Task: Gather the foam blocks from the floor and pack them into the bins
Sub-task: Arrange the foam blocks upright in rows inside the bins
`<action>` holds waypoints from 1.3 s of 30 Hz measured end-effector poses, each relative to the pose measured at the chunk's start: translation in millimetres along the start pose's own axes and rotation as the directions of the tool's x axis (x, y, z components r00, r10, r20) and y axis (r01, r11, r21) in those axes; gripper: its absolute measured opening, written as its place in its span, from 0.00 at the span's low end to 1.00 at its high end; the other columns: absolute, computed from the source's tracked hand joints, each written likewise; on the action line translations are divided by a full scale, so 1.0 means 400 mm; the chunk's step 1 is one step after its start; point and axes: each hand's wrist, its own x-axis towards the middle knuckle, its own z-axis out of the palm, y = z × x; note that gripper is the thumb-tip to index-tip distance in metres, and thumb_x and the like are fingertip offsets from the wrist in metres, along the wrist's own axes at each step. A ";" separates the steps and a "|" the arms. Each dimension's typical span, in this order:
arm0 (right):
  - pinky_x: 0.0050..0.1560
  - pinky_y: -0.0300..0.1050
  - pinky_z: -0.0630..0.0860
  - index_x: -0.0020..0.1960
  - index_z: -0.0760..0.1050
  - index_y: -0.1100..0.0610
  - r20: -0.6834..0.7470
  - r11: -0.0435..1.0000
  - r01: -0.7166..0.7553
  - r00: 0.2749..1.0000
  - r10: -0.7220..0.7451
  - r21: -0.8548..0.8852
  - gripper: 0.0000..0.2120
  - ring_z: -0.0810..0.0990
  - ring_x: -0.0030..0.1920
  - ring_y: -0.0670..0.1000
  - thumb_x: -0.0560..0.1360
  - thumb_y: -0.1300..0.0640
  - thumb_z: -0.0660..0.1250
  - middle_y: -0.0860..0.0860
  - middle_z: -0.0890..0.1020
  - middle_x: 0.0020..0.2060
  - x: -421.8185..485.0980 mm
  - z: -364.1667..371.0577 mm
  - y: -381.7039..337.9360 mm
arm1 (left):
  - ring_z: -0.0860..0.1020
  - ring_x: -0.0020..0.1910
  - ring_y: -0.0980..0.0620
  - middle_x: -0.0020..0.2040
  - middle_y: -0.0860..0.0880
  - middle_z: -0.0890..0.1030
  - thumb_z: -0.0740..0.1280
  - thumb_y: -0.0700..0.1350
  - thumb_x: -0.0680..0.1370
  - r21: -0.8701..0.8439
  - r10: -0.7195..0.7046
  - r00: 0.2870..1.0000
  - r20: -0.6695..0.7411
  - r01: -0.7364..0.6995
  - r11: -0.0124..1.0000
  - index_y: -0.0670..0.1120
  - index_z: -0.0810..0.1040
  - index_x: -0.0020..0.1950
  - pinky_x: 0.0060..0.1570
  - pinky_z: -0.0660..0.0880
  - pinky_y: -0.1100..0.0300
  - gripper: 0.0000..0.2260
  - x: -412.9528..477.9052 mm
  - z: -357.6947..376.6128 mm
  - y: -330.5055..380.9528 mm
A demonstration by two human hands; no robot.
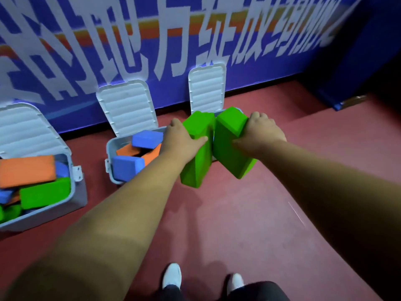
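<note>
Between both sets of fingers, two blocks touched: left hand [181, 137] gripped the left green block [195, 157], right hand [263, 133] the right green block [230, 148], fingers curled over outer sides, thumbs across near faces; white bin lid [206, 88] stood just beyond the fingertips.

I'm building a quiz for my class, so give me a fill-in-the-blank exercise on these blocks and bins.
The left hand grips one block, the right hand another block; both are ____.
The middle bin holds blue and ____ blocks.
The middle bin's lid stands ____.
Missing words: green, orange, open.
</note>
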 end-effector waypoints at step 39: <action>0.62 0.52 0.76 0.66 0.71 0.66 0.046 0.507 -0.262 0.916 0.399 0.821 0.48 0.80 0.63 0.59 0.64 0.28 0.74 0.61 0.80 0.61 1.750 1.041 0.656 | 0.76 0.63 0.37 0.76 0.46 0.65 0.67 0.30 0.68 0.251 0.316 0.912 -0.262 -0.252 0.935 0.54 0.66 0.77 0.57 0.77 0.48 0.39 1.346 1.376 -0.075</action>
